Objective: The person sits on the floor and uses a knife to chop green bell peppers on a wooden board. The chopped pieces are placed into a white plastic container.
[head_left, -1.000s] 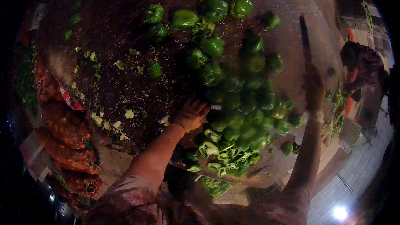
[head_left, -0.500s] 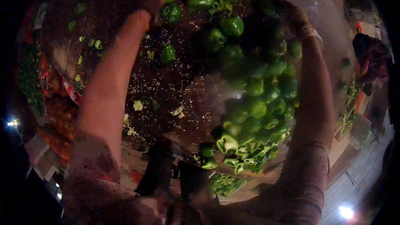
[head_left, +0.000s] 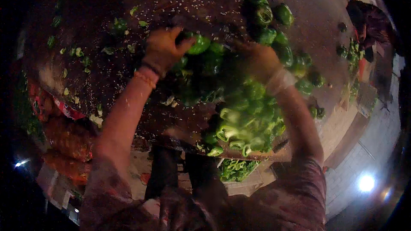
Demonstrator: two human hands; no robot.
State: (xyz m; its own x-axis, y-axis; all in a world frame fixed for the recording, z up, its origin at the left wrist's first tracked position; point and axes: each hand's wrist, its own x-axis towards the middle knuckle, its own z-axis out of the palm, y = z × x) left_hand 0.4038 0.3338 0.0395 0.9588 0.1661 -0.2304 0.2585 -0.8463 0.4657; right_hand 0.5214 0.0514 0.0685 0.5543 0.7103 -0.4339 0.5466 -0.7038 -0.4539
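Gripping green pepper [head_left: 199, 44], left hand [head_left: 162, 50]; right hand [head_left: 257, 60] blurred, grasp unclear.

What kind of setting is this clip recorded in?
Probably a bulk vegetable-prep or market workspace: a big heap of green peppers on a seed-strewn table, orange mesh sacks beside it, both hands in the pile.

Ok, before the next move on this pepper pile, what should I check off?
1. Left hand on a glossy green bell pepper: ok, fingers touch it; closed grip, cannot tell.
2. Right hand in view: ok, on the pile; blurred, grip cannot tell.
3. Whole peppers gathered by the hands: ok.
4. Cut green pepper pieces on the dark round tabletop: not ok, at its near edge.
5. Knife: cannot tell, none visible.
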